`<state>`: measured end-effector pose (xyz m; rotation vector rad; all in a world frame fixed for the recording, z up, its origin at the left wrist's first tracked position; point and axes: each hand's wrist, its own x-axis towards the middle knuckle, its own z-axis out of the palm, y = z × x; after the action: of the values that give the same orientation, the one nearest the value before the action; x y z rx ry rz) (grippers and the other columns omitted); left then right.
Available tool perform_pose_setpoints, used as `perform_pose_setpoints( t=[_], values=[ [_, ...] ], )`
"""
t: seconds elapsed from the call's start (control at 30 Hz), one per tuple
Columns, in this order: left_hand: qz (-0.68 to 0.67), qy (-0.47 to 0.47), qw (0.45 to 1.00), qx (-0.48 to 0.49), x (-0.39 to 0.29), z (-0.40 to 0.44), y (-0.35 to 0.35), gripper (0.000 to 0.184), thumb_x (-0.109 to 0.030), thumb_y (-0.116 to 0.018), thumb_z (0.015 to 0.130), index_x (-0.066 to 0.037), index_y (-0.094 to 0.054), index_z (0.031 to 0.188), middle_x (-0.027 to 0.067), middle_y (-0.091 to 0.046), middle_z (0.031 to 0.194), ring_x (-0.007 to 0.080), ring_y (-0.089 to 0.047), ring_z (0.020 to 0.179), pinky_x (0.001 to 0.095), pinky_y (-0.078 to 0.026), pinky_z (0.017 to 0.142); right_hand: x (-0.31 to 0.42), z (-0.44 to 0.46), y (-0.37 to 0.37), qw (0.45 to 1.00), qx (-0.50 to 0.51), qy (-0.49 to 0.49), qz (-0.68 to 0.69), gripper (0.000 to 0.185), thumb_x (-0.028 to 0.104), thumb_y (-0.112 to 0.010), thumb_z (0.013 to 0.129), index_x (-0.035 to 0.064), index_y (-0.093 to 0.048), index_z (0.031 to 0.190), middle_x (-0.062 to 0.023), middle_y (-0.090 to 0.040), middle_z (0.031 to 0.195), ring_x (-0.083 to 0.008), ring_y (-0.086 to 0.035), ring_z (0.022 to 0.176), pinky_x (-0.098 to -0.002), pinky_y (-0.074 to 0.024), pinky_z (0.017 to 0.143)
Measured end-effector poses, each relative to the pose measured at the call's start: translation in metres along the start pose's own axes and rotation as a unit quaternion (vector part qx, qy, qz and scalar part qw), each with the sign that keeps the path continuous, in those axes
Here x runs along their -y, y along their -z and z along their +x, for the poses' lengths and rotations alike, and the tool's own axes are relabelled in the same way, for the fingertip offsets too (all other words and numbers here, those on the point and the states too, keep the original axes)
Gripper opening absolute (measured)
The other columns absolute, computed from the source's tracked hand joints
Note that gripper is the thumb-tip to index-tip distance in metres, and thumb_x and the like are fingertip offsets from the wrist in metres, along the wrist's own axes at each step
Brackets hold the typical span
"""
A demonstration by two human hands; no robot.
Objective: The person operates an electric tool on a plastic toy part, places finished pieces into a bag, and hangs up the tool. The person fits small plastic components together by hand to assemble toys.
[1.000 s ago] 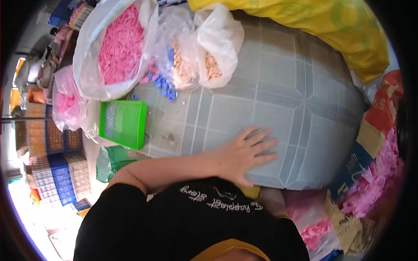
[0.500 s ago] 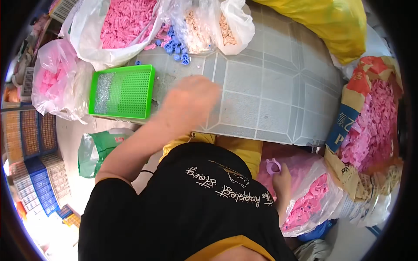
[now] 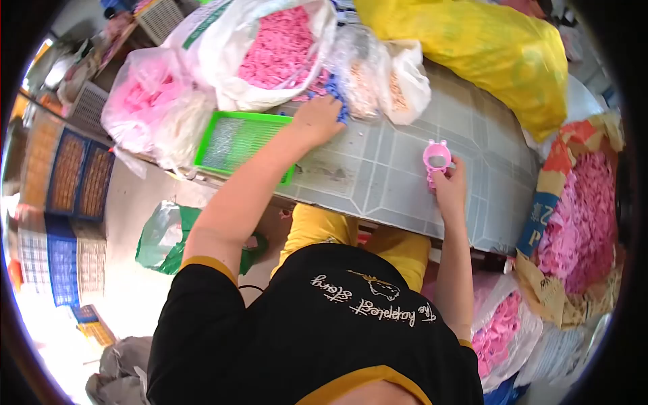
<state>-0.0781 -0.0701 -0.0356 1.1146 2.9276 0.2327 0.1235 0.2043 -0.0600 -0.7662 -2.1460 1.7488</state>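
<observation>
1. Right hand (image 3: 451, 177) – centre right of the frame, over the table; fingers closed on the pink ring piece, thumb and fingertips at its lower right side.
2. Pink ring piece (image 3: 437, 156) – plastic, a round ring with two small nubs on top and a narrower part below; held above the grey table.
3. Left hand (image 3: 320, 121) – upper centre of the frame, back of the hand upward, fingers at the blue pieces; whether they grip any cannot be told, as the hand hides its own fingertips.
4. Blue pieces (image 3: 335, 88) – a small heap just beside the left hand, in front of the clear bag (image 3: 359, 77).
5. Green tray (image 3: 253, 120) – left of centre, a slotted, shallow tray near the table's edge, its right part behind the left forearm.
6. White bag (image 3: 226, 77) – upper left, open, filled with pink pieces (image 3: 280, 50).
7. Small white bag (image 3: 413, 77) – upper centre, right of the clear bag, with peach-coloured bits inside.
8. Yellow bag (image 3: 479, 57) – upper right, large, lying along the table's far side.
9. Paper sack (image 3: 550, 177) – right edge, open, holding more pink pieces.
10. Table (image 3: 385, 169) – grey, tile-patterned, across the centre.
</observation>
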Motion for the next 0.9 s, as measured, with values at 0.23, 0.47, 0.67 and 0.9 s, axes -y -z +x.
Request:
perform_pose_setpoints(
  t=[0.23,0.47,0.67,0.9],
  values=[
    [-0.037,-0.047,0.969,-0.238,-0.006,-0.065,0.012,0.036,-0.018,-0.067,0.083,-0.006,-0.062,0.117,0.0143,-0.063,0.119,0.0314,-0.060,0.113,0.0424,-0.047,0.098,0.001,0.041,-0.012,0.925,-0.091,0.120,-0.349,0.051,0.026,-0.061,0.091,0.0002,-0.052,0.134,-0.0229,-0.061,0.119,-0.0357,-0.063,0.097,-0.0431,-0.0502,0.085],
    [-0.031,0.076,0.963,-0.258,-0.005,-0.226,0.010,0.029,-0.012,-0.068,0.077,-0.005,-0.066,0.105,0.0131,-0.067,0.103,0.0326,-0.064,0.100,0.0448,-0.051,0.090,-0.017,0.018,-0.002,0.875,-0.161,0.245,-0.385,0.054,0.034,-0.066,0.093,-0.0010,-0.054,0.133,-0.0248,-0.054,0.125,-0.0345,-0.056,0.102,-0.0406,-0.0452,0.088],
    [0.141,0.472,0.852,-0.177,0.118,-0.396,-0.027,0.052,-0.033,-0.074,0.079,0.000,-0.063,0.118,0.0234,-0.067,0.109,0.0394,-0.065,0.101,0.0479,-0.052,0.090,-0.014,-0.014,0.002,0.889,-0.095,0.305,-0.328,0.041,0.019,-0.068,0.093,0.0024,-0.058,0.129,-0.0158,-0.053,0.117,-0.0210,-0.048,0.083,-0.0326,-0.0421,0.073],
    [0.004,0.593,0.801,0.077,0.186,-0.419,-0.098,0.039,-0.040,-0.050,0.096,-0.012,-0.067,0.116,0.0199,-0.069,0.111,0.0401,-0.066,0.104,0.0500,-0.052,0.089,0.016,-0.014,-0.029,0.886,-0.018,0.384,-0.260,0.031,0.001,-0.062,0.092,0.0039,-0.062,0.123,-0.0123,-0.053,0.124,-0.0122,-0.051,0.077,-0.0259,-0.0442,0.067]
  ],
)
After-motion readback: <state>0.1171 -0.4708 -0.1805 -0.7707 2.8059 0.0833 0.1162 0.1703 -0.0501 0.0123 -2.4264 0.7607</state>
